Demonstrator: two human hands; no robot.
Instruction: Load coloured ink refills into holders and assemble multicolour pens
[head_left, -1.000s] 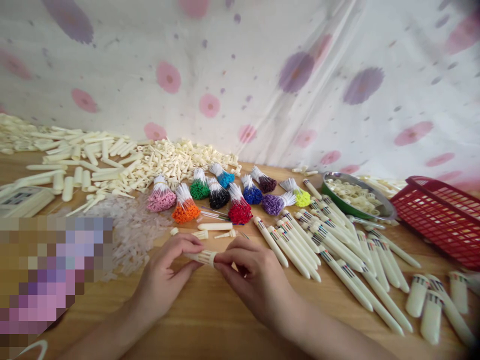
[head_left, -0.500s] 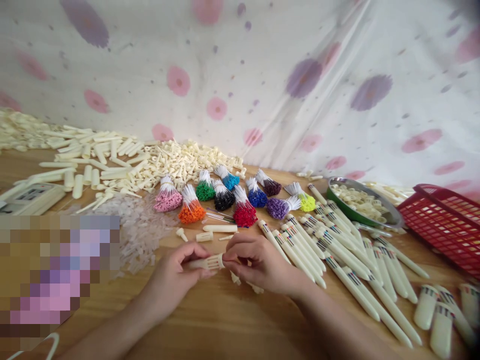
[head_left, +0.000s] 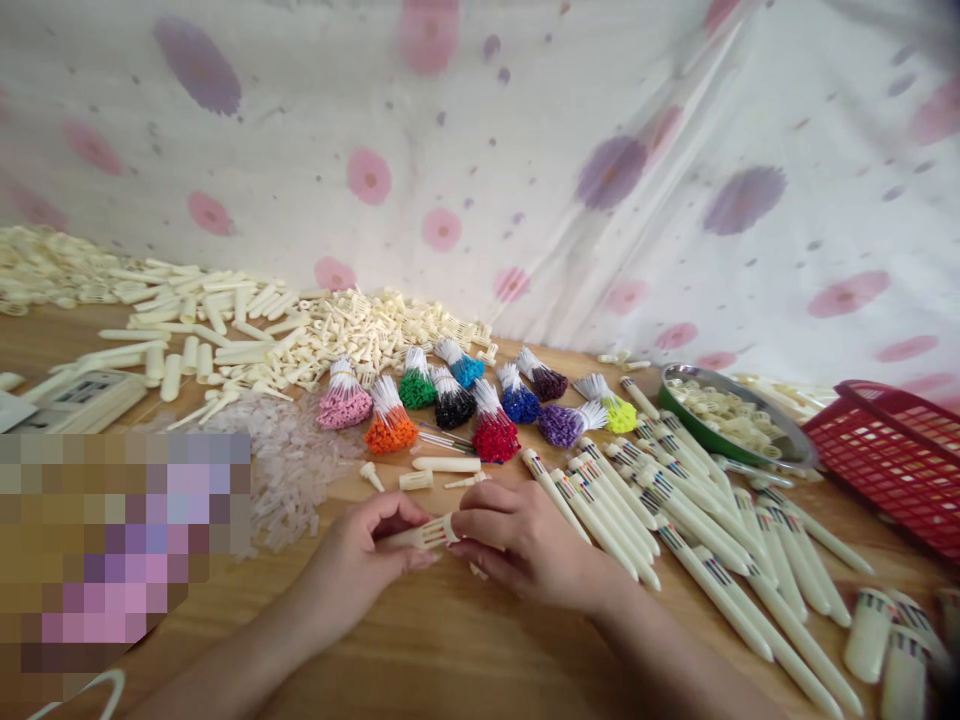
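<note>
My left hand (head_left: pixel 365 560) grips a cream slotted pen barrel (head_left: pixel 433 533) between thumb and fingers, held tilted just above the wooden table. My right hand (head_left: pixel 525 540) is closed at the barrel's right end, its fingertips pinching there and hiding that end. Just beyond my hands lie a cream pen tube (head_left: pixel 448 464), a short slotted sleeve (head_left: pixel 416 481) and a small plunger-shaped part (head_left: pixel 371 476). A small cream piece shows partly under my right fingers. Behind these stand rubber-banded refill bundles, among them orange (head_left: pixel 390 432), red (head_left: pixel 495 437) and pink (head_left: pixel 345 405).
Finished-looking multicolour pens (head_left: pixel 712 600) lie in rows at right. Beyond them are a metal bowl of rings (head_left: pixel 799 450) and a red basket (head_left: pixel 885 440). Clear plastic pieces (head_left: pixel 292 480) and heaps of cream parts (head_left: pixel 360 330) spread at left, near a grey-white device (head_left: pixel 94 400).
My right hand has shifted slightly and its fingers cover the barrel's end differently. The whole view has moved a little; both hands stay on the pen barrel.
</note>
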